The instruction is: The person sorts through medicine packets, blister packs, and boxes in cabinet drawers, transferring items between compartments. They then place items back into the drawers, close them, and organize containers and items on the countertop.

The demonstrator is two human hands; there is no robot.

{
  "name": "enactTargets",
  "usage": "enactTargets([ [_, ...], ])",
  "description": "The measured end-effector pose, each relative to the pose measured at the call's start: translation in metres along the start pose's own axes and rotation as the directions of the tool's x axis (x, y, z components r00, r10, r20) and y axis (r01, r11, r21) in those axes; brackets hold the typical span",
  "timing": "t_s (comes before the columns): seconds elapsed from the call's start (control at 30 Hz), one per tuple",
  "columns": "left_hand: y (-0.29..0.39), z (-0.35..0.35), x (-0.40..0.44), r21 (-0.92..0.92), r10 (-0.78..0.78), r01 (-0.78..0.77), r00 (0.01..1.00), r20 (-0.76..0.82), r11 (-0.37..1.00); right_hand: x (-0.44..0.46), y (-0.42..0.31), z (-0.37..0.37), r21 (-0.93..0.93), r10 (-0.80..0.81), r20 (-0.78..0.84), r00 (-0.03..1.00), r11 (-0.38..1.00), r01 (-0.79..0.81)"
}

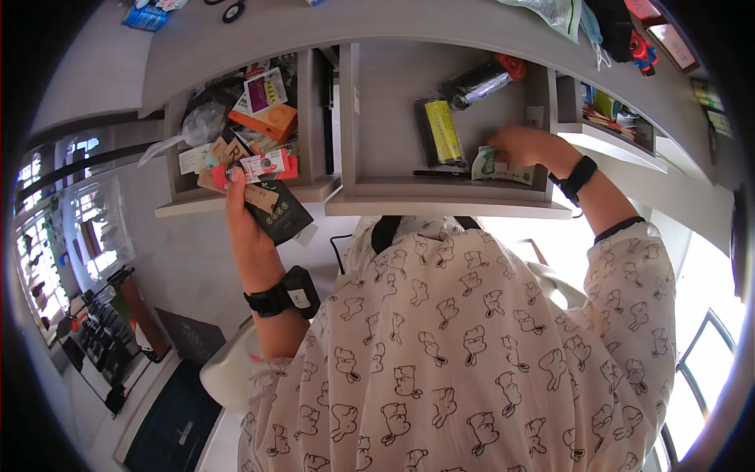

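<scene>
My left hand (242,214) is at the front of the left drawer (177,193), its thumb pressed on a red-and-white packet (263,165). A black sachet (281,214) sticks out beside that hand, with a brown paper piece (262,198) against it. Inside the middle drawer (385,189), my right hand (525,149) has its fingers curled at the top edge of a green banknote (489,167); the fingertips are partly hidden. To the left of the note are a dark pen (439,173) and a yellow-labelled black pack (444,132).
A dark roll with a red end (486,80) lies at the middle drawer's back. The left drawer holds an orange box (266,122), a purple-and-white packet (265,90) and a clear plastic bag (200,118). Further right, another drawer (613,138) stands open. A blue can (146,17) is on the desktop.
</scene>
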State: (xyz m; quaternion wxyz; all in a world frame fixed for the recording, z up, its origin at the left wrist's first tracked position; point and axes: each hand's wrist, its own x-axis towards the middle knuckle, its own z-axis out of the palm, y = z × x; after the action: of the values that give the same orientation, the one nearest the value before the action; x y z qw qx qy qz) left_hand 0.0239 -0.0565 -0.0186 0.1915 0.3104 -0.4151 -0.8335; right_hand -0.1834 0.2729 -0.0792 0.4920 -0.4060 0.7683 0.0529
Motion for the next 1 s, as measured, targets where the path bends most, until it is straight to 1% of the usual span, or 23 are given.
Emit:
enactTargets([
  [0.03, 0.000, -0.004, -0.001, -0.007, 0.010, -0.010, 1.000, 0.004, 1.000, 0.000, 0.001, 0.001, -0.009, 0.002, -0.008, 1.000, 1.000, -0.002],
  [0.1, 0.000, -0.014, -0.001, -0.044, -0.049, 0.050, 0.998, 0.040, 0.998, 0.003, 0.007, 0.009, 0.100, -0.002, -0.064, 0.998, 0.995, 0.009],
  [0.13, 0.000, -0.015, -0.002, -0.052, -0.040, 0.042, 0.998, 0.045, 0.998, 0.005, 0.008, 0.011, 0.092, 0.001, -0.071, 0.997, 0.996, 0.005],
  [0.2, 0.004, -0.014, -0.006, -0.103, -0.019, 0.024, 0.998, 0.054, 0.994, 0.007, 0.009, 0.012, 0.286, 0.059, -0.265, 0.962, 0.958, 0.020],
  [0.23, 0.004, -0.015, -0.007, -0.115, -0.006, 0.013, 0.998, 0.059, 0.993, 0.008, 0.013, 0.011, 0.272, 0.060, -0.275, 0.960, 0.962, 0.017],
  [0.3, 0.004, -0.017, -0.011, -0.095, 0.023, -0.023, 1.000, 0.000, 0.995, 0.011, 0.020, 0.006, 0.159, 0.106, -0.521, 0.847, 0.987, -0.026],
  [0.33, 0.005, -0.022, -0.014, -0.104, 0.035, -0.034, 0.999, 0.004, 0.994, 0.011, 0.021, 0.004, 0.147, 0.103, -0.529, 0.842, 0.989, -0.028],
  [0.4, 0.010, -0.029, -0.019, -0.059, 0.001, 0.001, 0.999, 0.033, 0.998, 0.011, 0.020, -0.001, -0.022, 0.125, -0.195, 0.973, 0.991, -0.131],
  [0.43, 0.010, -0.030, -0.022, -0.072, 0.016, -0.013, 0.999, 0.040, 0.997, 0.007, 0.017, 0.003, -0.037, 0.128, -0.209, 0.970, 0.990, -0.138],
  [0.5, 0.010, -0.030, -0.030, -0.119, 0.060, -0.068, 0.996, -0.068, 0.991, -0.003, 0.007, 0.016, -0.076, 0.021, -0.255, 0.967, 0.996, -0.042],
  [0.53, 0.010, -0.036, -0.032, -0.141, 0.075, -0.083, 0.995, -0.065, 0.987, -0.001, 0.001, 0.015, -0.056, -0.034, -0.284, 0.958, 0.998, 0.019],
  [0.57, 0.010, -0.045, -0.033, -0.154, 0.081, -0.087, 0.996, -0.046, 0.984, 0.004, -0.002, 0.008, -0.081, -0.031, -0.291, 0.956, 0.997, 0.008],
  [0.63, 0.009, -0.053, -0.037, -0.182, 0.089, -0.093, 0.996, -0.028, 0.979, 0.013, -0.012, -0.013, -0.033, 0.158, -0.270, 0.950, 0.984, -0.174],
  [0.67, 0.010, -0.054, -0.039, -0.197, 0.091, -0.098, 0.995, -0.044, 0.976, 0.009, -0.011, -0.026, 0.083, 0.135, -0.354, 0.926, 0.990, -0.113],
  [0.7, 0.010, -0.056, -0.041, -0.209, 0.092, -0.103, 0.994, -0.060, 0.972, 0.010, -0.009, -0.032, 0.067, 0.135, -0.363, 0.922, 0.991, -0.119],
  [0.73, 0.010, -0.058, -0.043, -0.223, 0.106, -0.116, 0.993, -0.058, 0.968, 0.014, -0.005, -0.034, -0.050, 0.032, -0.606, 0.795, 0.996, -0.078],
  [0.77, 0.011, -0.060, -0.045, -0.221, 0.096, -0.102, 0.995, -0.036, 0.970, 0.020, 0.000, -0.036, -0.173, -0.098, -0.787, 0.608, 0.983, -0.064],
  [0.8, 0.012, -0.062, -0.047, -0.217, 0.089, -0.090, 0.996, -0.014, 0.972, 0.031, 0.006, -0.034, -0.285, -0.134, -0.762, 0.634, 0.948, -0.142],
  [0.83, 0.012, -0.063, -0.048, -0.224, 0.103, -0.104, 0.995, -0.013, 0.969, 0.043, 0.008, -0.027, -0.296, -0.144, -0.765, 0.627, 0.944, -0.144],
  [0.9, 0.011, -0.062, -0.049, -0.273, 0.054, -0.067, 0.997, -0.055, 0.960, 0.055, -0.001, -0.021, -0.267, 0.074, -0.772, 0.631, 0.863, -0.428],
  [0.93, 0.011, -0.060, -0.051, -0.308, 0.073, -0.088, 0.995, -0.061, 0.947, 0.056, -0.008, -0.025, -0.306, 0.117, -0.744, 0.657, 0.815, -0.492],
  [0.97, 0.011, -0.064, -0.051, -0.313, 0.088, -0.103, 0.994, -0.065, 0.944, 0.053, -0.012, -0.032, -0.313, 0.103, -0.751, 0.652, 0.814, -0.489],
  [1.0, 0.008, -0.071, -0.051, -0.308, 0.095, -0.104, 0.994, -0.046, 0.946, 0.036, -0.031, -0.047, -0.296, 0.255, -0.525, 0.812, 0.840, -0.455],
])
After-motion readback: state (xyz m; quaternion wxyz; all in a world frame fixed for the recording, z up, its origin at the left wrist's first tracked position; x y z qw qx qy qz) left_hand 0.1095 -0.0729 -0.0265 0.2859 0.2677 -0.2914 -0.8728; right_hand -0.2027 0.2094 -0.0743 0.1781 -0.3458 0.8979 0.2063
